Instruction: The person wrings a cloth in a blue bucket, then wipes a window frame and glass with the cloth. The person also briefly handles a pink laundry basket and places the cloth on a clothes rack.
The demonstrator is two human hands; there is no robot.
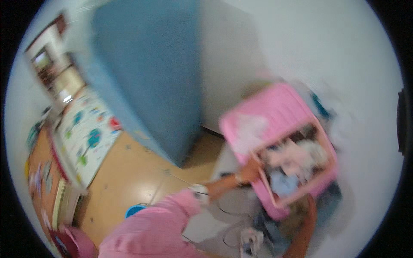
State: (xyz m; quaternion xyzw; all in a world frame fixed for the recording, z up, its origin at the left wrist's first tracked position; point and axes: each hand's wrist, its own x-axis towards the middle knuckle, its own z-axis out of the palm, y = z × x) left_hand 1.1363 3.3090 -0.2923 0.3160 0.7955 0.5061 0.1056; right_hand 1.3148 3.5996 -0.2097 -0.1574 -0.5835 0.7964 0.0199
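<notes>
A pink plastic bin (267,208) with its pink lid (277,109) tilted up behind it stands at the right, and cloth-like items (298,158) in white, pale pink and light blue lie inside. My left hand (251,171) grips the bin's near left rim. At the bin's lower right side is my right hand (311,206), blurred, its fingers largely hidden against the bin; its hold cannot be made out. A whitish patch shows on the lid.
A large blue panel (155,80) rises at the centre. A patterned mat (90,135) covers part of the tiled floor (138,167) at left, near a wooden surface holding small items. A blue round container (135,210), cables and a white device (251,240) are lower down.
</notes>
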